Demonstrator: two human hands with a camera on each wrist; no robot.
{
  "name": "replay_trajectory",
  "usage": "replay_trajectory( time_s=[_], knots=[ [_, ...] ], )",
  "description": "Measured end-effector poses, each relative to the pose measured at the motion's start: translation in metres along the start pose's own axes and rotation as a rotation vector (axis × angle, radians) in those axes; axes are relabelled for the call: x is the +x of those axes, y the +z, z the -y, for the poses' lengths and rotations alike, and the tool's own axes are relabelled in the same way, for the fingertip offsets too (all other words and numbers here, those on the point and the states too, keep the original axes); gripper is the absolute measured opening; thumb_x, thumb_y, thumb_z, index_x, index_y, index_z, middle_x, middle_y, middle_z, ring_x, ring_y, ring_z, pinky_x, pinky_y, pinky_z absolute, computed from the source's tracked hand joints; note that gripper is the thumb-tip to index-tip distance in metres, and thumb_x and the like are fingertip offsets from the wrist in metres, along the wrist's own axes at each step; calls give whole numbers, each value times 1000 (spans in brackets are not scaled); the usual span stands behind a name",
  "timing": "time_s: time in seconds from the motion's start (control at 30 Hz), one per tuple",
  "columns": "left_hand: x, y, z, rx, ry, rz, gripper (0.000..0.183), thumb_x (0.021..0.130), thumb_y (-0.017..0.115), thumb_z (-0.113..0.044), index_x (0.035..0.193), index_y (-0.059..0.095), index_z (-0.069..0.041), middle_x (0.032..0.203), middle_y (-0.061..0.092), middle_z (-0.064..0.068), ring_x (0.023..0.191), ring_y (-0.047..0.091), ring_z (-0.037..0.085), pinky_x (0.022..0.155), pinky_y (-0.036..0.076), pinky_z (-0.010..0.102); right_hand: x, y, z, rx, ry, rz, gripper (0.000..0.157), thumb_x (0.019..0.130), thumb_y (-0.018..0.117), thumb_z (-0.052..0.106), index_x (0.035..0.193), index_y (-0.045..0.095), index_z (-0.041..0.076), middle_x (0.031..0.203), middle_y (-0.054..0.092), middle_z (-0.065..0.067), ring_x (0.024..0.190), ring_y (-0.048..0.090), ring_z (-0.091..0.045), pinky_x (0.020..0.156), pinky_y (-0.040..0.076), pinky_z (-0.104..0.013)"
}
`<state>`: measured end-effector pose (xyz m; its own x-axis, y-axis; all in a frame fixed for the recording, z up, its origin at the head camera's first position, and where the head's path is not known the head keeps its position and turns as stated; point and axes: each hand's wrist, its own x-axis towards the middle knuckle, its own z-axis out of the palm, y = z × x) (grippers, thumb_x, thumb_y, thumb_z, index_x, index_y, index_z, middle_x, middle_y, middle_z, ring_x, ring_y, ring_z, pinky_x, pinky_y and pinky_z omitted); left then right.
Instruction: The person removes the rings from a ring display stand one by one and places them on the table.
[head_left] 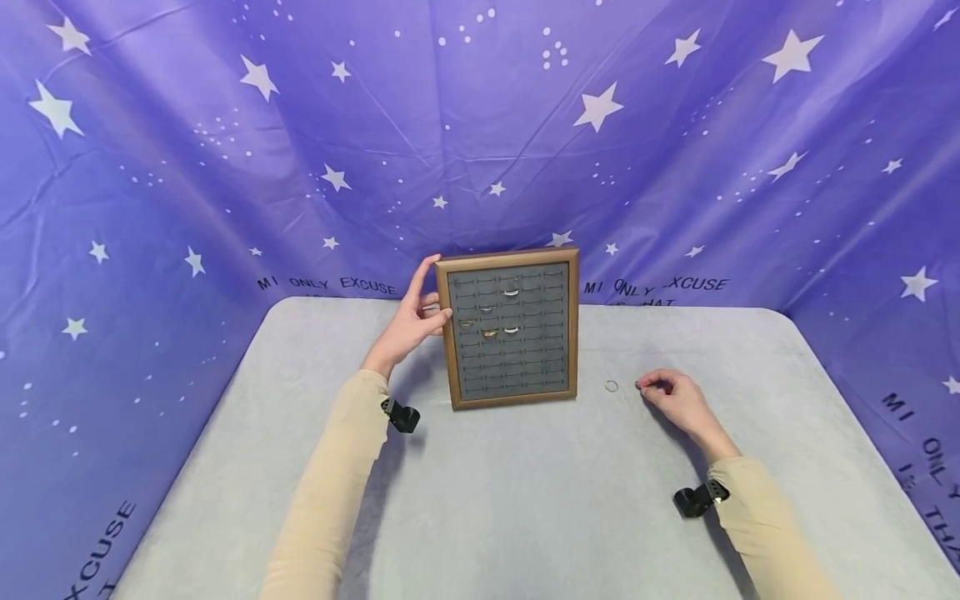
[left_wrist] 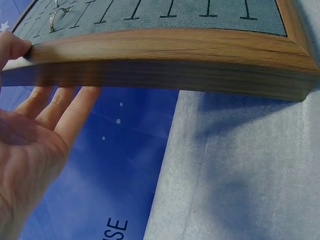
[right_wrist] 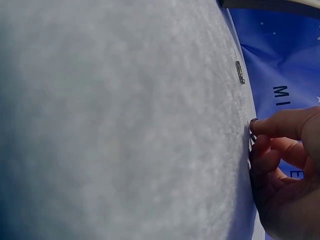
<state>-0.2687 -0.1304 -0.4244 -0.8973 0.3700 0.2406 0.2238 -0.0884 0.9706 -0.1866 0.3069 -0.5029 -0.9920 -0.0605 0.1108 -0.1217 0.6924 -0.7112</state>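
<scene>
My left hand [head_left: 411, 323] grips the left edge of a wooden-framed ring display board [head_left: 508, 398], thumb on the front and fingers behind. It stands nearly upright on the table, its grey slotted panel holding several rings, such as a silver ring [head_left: 512, 292] and a gold ring [head_left: 490, 333]. In the left wrist view, one patterned ring [left_wrist: 53, 21] shows near the thumb. To the right of the board, a ring [head_left: 611, 386] lies on the table. Beside it, my right hand [head_left: 678, 403] pinches another ring [right_wrist: 253, 136] at the tabletop, mostly hidden by the fingertips.
The pale grey table [head_left: 525, 500] has rounded far corners. A purple star-printed cloth [head_left: 450, 125] hangs behind it and along both sides, close behind the board. Each wrist wears a black camera, one on the left [head_left: 401, 415] and one on the right [head_left: 699, 500].
</scene>
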Motion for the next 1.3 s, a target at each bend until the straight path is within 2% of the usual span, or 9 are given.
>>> replay_trajectory(
  time_s=[0.27, 0.4, 0.6, 0.7, 0.83, 0.93, 1.13, 1.3],
  knots=[
    [1, 0, 1, -3, 1, 0, 85, 92, 54, 10, 155, 12, -29, 114, 59, 27, 83, 67, 22, 62, 56, 35, -4, 0, 2, 23, -14, -25, 11, 85, 64, 0, 94, 67, -5, 92, 63, -18, 70, 50, -12, 63, 40, -26],
    [1, 0, 1, -11, -7, -2, 85, 92, 54, 10, 155, 13, -32, 115, 59, 26, 83, 67, 22, 63, 56, 35, -6, 1, 5, 54, 12, -49, 14, 87, 64, 2, 99, 66, -5, 95, 64, -18, 70, 50, -9, 61, 41, -23],
    [1, 1, 1, -11, -3, -2, 85, 92, 54, 10, 155, 12, -30, 114, 59, 26, 84, 67, 22, 63, 56, 36, -9, 3, 14, 212, 55, -71, 21, 89, 61, -1, 109, 60, -10, 100, 62, -26, 63, 53, -8, 53, 47, -21],
    [1, 1, 2, -7, 1, -4, 85, 92, 54, 11, 155, 12, -29, 114, 60, 25, 84, 67, 22, 62, 56, 35, -12, 1, 38, 280, 54, -68, 22, 90, 57, -6, 110, 57, -15, 101, 58, -32, 61, 55, -10, 49, 47, -23],
    [1, 1, 1, -7, -5, -8, 86, 92, 54, 11, 154, 14, -32, 115, 60, 25, 85, 67, 23, 63, 57, 36, -11, 6, 52, 343, 49, -57, 23, 92, 55, -6, 112, 55, -16, 101, 56, -32, 59, 57, -13, 44, 46, -26],
    [1, 1, 1, -8, -8, -6, 86, 92, 54, 10, 154, 14, -33, 114, 59, 25, 85, 67, 23, 63, 57, 36, -6, 15, 45, 375, 39, -53, 24, 92, 55, -4, 115, 56, -12, 103, 56, -29, 61, 58, -15, 43, 45, -26],
    [1, 1, 2, -12, -9, -5, 86, 92, 54, 11, 155, 13, -31, 114, 59, 26, 84, 67, 22, 63, 56, 35, -1, 23, 61, 417, 4, -44, 26, 89, 52, -7, 114, 58, -10, 108, 55, -30, 72, 65, -20, 50, 49, -26],
    [1, 1, 1, -17, -5, -9, 85, 92, 54, 11, 155, 14, -31, 112, 60, 23, 83, 67, 22, 62, 56, 35, 2, 25, 81, 431, -34, -42, 24, 90, 54, -7, 113, 58, -10, 108, 55, -29, 72, 63, -15, 61, 53, -24]
  ],
)
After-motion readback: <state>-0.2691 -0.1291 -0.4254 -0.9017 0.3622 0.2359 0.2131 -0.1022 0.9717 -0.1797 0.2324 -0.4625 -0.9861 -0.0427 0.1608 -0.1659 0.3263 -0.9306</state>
